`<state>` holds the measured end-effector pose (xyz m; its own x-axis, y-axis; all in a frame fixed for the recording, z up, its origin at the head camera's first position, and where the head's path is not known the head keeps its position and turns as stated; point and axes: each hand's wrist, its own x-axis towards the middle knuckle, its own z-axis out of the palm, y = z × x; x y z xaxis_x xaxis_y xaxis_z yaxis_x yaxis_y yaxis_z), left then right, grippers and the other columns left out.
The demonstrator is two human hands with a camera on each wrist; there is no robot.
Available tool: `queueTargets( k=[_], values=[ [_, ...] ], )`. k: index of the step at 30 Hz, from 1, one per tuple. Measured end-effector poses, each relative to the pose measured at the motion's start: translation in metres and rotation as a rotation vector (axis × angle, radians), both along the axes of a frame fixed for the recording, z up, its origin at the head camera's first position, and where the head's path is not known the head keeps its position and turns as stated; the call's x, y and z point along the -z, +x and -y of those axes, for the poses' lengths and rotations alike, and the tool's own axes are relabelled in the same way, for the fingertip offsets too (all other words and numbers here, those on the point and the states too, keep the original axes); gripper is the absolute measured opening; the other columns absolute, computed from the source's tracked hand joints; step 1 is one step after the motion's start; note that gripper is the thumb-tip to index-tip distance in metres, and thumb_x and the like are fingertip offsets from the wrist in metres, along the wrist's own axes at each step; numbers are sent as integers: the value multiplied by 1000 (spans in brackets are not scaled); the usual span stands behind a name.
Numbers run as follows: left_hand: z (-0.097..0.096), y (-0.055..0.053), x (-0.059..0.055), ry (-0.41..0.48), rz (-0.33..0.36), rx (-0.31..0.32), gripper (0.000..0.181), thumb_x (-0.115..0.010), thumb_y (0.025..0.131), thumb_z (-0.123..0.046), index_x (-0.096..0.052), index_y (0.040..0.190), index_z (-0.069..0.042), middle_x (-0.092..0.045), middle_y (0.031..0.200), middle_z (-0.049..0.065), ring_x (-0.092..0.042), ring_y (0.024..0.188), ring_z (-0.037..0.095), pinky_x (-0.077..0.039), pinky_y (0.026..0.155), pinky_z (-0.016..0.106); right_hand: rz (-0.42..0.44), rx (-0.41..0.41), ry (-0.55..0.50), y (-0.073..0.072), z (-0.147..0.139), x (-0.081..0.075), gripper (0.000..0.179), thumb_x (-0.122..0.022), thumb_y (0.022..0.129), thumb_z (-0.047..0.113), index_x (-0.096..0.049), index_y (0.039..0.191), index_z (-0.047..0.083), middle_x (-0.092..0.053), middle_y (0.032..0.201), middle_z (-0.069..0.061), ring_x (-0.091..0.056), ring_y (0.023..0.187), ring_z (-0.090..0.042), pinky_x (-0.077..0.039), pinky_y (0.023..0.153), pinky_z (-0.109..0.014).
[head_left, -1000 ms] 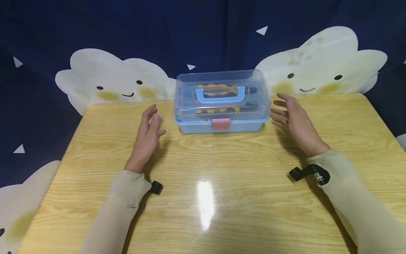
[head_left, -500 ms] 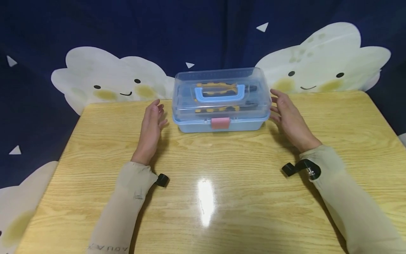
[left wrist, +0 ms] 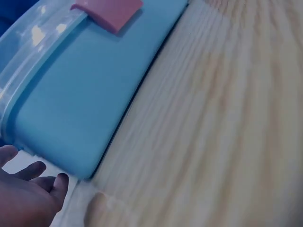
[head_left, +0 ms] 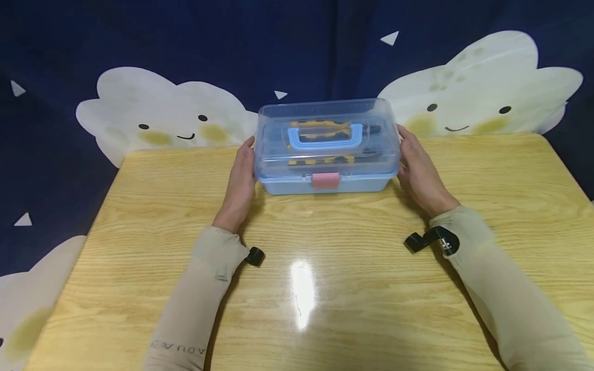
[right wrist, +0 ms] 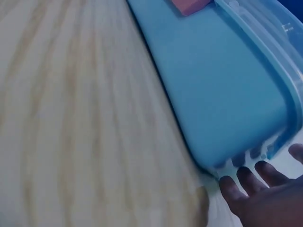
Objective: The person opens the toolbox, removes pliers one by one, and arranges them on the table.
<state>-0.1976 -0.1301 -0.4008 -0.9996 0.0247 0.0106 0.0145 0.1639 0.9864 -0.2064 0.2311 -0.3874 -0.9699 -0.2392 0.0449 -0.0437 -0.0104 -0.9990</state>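
Observation:
A light-blue storage box (head_left: pixel 278 186) with a clear lid, a blue carry handle (head_left: pixel 325 145) and a pink latch (head_left: pixel 326 181) stands on the wooden table, lid down. Yellow-and-black tools (head_left: pixel 320 161) show through the lid. At the box's left end is my left hand (head_left: pixel 240 178), its fingertips close to the lower wall in the left wrist view. My right hand (head_left: pixel 421 175) is at the opposite end, fingers extended beside the wall; in the right wrist view the fingertips (right wrist: pixel 229 185) are right by the lower corner. In the head view the box partly hides both hands' fingers.
Wooden table (head_left: pixel 362 288) extends in front of and beside the box. Behind it hangs a dark-blue curtain (head_left: pixel 223 41) with white clouds, close to the back of the box. Small black cameras sit on both wrists.
Both hands have moved inward to the ends of the box, the left to the right and the right to the left. The box stays in place, lid down.

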Motion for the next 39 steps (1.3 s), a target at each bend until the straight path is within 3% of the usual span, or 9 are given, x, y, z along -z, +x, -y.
queueTargets(
  k=[4,8,11,17,24,34,39],
  values=[
    [-6,-1,-1,-68,-31,8,62,-14,110,-57,-19,166,-31,-27,171,-5,-21,160,13,-15,135,41,-14,-27,-37,-4,9,-1,63,-32,109,54,-20,166,30,-22,173,-6,-25,158,-22,-29,130,-27],
    [-12,-3,-4,-6,-78,66,57,-18,110,-57,-16,165,-42,-26,171,-8,-23,159,13,-14,134,46,27,-42,-90,-8,15,-2,59,-26,110,53,-15,166,37,-15,175,0,-14,162,-19,-8,137,-40],
    [-15,-4,-6,42,-76,96,56,-24,109,-56,-15,163,-47,-25,171,-10,-23,158,11,-14,134,47,61,-23,-80,-9,18,-4,57,-25,111,50,-12,166,40,-11,176,5,-7,163,-14,3,136,-44],
    [-17,-5,-10,56,-50,78,60,-28,108,-54,-13,165,-41,-22,173,-10,-18,159,8,-11,134,43,54,-37,-94,-12,17,-6,61,-33,110,49,-11,166,40,-14,174,-1,-13,159,-20,3,136,-48],
    [-14,-6,-9,43,-22,89,61,-28,108,-54,-11,166,-41,-24,172,-3,-22,158,15,-13,134,48,49,-62,-89,-16,15,-4,60,-35,109,51,-16,165,41,-21,171,-4,-26,152,-22,-11,134,-48],
    [-14,-5,-9,20,5,80,63,-29,108,-56,-10,166,-39,-22,173,-1,-19,160,17,-12,134,50,-17,-76,-44,-17,14,-2,60,-30,110,47,-12,167,37,-9,177,3,-9,160,-17,5,136,-46],
    [-13,-5,-9,30,-8,87,63,-29,108,-54,-10,166,-38,-22,172,0,-20,159,17,-13,134,49,-17,-90,-38,-17,13,-3,61,-30,110,48,-10,167,37,-7,177,3,-8,160,-16,7,135,-46]
  ],
)
